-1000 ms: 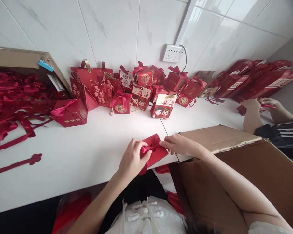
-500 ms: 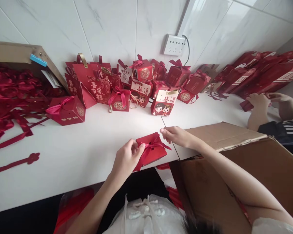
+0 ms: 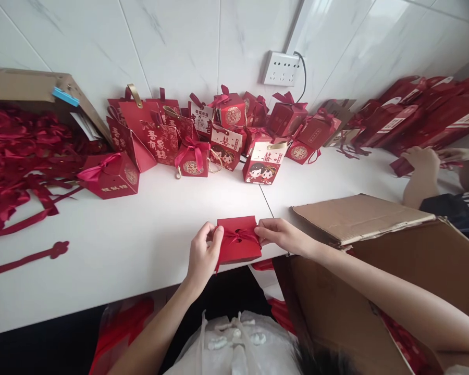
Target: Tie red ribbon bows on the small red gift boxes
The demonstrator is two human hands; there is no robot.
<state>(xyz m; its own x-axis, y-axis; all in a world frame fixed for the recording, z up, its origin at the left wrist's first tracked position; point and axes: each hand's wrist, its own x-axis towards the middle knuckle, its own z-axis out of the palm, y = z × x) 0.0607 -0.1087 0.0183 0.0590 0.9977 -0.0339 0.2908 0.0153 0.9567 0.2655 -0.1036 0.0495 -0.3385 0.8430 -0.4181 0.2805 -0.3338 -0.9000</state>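
Observation:
A flat red gift box [image 3: 238, 249] with a red ribbon [image 3: 238, 235] across its top lies at the near edge of the white table [image 3: 140, 229]. My left hand [image 3: 203, 255] pinches the ribbon at the box's left end, fingers closed. My right hand [image 3: 277, 234] pinches the ribbon at the right end, fingers closed too. The ribbon runs taut between both hands, with a knot in its middle.
Several finished red gift boxes [image 3: 219, 135] stand along the wall. A cardboard box of red ribbons [image 3: 19, 151] sits at left, one loose ribbon strip [image 3: 27, 258] near it. An open cardboard carton [image 3: 367, 260] is at my right. Another person's hands [image 3: 426, 161] work at far right.
The red box has turned from tilted to square with the table edge. Both hands have moved to the ribbon's ends and pulled it taut.

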